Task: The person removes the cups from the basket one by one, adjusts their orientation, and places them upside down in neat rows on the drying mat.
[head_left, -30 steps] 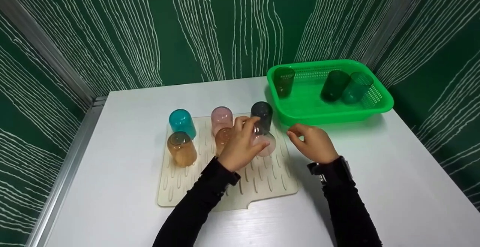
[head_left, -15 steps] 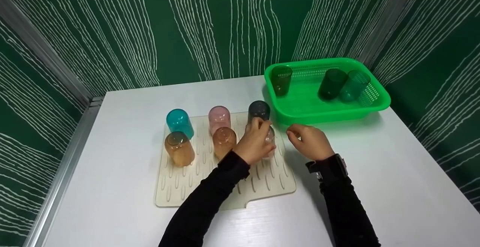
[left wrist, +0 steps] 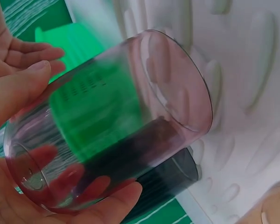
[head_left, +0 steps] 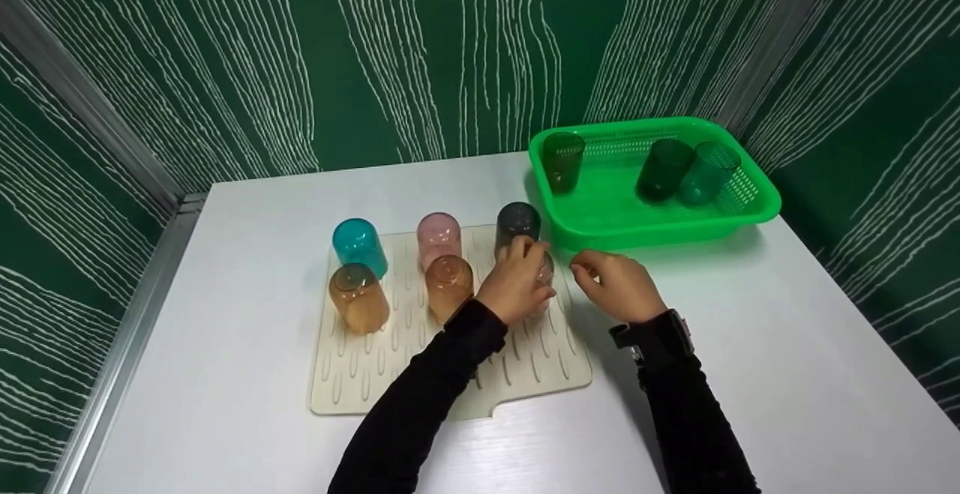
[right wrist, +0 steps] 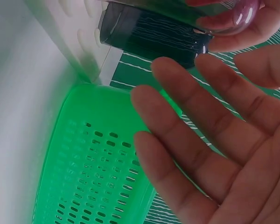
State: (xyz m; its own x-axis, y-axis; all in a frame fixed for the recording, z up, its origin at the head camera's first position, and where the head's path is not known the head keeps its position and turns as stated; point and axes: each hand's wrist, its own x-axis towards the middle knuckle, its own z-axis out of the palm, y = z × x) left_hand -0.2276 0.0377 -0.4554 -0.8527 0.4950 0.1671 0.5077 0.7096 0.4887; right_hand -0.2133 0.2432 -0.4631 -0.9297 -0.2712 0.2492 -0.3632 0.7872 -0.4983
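My left hand grips a clear, pale pink glass, thumb on one side and fingers on the other. The glass is upside down, its rim at the cream drying mat; whether it fully touches cannot be told. Just behind it a dark grey glass stands inverted. To the left are an amber glass, a pink glass, another amber glass and a teal glass, all inverted on the mat. My right hand hovers right of the mat, fingers loosely bent, holding nothing.
A green plastic basket stands at the back right, beyond my right hand. Inside are a brown-looking glass, a dark glass and a teal-green glass. Green patterned walls enclose the white table.
My left hand has moved right and lowered the pale pink glass from a tilt to upright, upside-down at the mat's right side. My right hand has stayed nearly still.
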